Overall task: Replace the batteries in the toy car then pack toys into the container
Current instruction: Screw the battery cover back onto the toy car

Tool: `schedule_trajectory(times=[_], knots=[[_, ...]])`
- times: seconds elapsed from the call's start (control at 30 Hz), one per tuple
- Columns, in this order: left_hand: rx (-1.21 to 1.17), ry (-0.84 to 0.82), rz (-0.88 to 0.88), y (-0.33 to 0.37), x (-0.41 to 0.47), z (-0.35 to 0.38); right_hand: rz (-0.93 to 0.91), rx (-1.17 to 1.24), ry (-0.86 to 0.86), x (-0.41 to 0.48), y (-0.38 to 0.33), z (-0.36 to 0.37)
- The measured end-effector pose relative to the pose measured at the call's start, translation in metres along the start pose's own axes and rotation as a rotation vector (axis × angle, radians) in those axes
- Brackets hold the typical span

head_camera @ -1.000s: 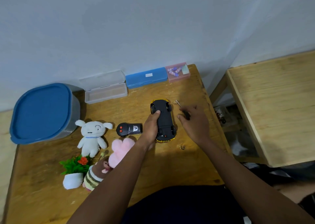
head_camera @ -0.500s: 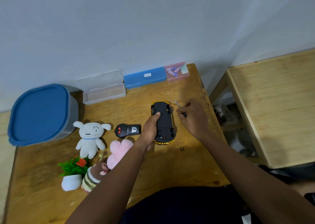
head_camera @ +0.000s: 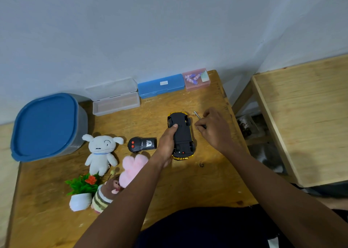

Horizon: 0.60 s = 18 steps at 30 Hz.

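Note:
The yellow toy car (head_camera: 183,134) lies upside down on the wooden table (head_camera: 188,181), its black underside up. My left hand (head_camera: 166,144) grips its left side, thumb on the underside. My right hand (head_camera: 211,130), just right of the car, pinches a small screwdriver (head_camera: 198,115) whose metal tip points up-left. A pink box (head_camera: 196,79) with batteries sits at the back. The grey container with a blue lid (head_camera: 45,125) stands at the far left. A white plush dog (head_camera: 101,151), pink plush (head_camera: 132,167), striped plush (head_camera: 105,196) and black remote (head_camera: 142,144) lie left of the car.
A clear plastic case (head_camera: 114,97) and a blue case (head_camera: 161,85) line the wall. A small fake plant in a white pot (head_camera: 82,191) stands at the front left. A second wooden table (head_camera: 305,119) stands to the right, with a gap and clutter between.
My right hand has moved slightly up and away from the car with the screwdriver. My left hand stays on the car.

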<state>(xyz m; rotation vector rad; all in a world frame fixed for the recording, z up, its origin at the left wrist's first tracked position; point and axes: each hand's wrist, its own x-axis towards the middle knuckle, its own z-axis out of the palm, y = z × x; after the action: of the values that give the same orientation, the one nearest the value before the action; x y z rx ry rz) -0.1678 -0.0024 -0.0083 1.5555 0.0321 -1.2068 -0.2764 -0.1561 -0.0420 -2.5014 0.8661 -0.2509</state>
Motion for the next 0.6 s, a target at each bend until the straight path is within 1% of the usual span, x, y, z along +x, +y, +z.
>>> schedule_trajectory(times=[0.3, 0.37, 0.43, 0.5, 0.6], knots=[[-0.022, 0.013, -0.008, -0.002, 0.001, -0.001, -0.075, 0.023, -0.004, -0.004, -0.002, -0.004], [-0.019, 0.009, -0.003, -0.002, 0.000, -0.001, -0.051, 0.089, 0.042, -0.003, -0.009, -0.006], [-0.017, 0.004, -0.001, -0.002, 0.000, -0.003, 0.013, 0.201, 0.127, -0.001, -0.019, -0.010], [-0.016, 0.001, 0.004, -0.003, 0.001, -0.004, 0.050, 0.319, 0.176, 0.003, -0.030, -0.016], [-0.017, -0.003, 0.002, -0.003, 0.003, -0.004, -0.025, 0.376, 0.168, 0.003, -0.041, -0.019]])
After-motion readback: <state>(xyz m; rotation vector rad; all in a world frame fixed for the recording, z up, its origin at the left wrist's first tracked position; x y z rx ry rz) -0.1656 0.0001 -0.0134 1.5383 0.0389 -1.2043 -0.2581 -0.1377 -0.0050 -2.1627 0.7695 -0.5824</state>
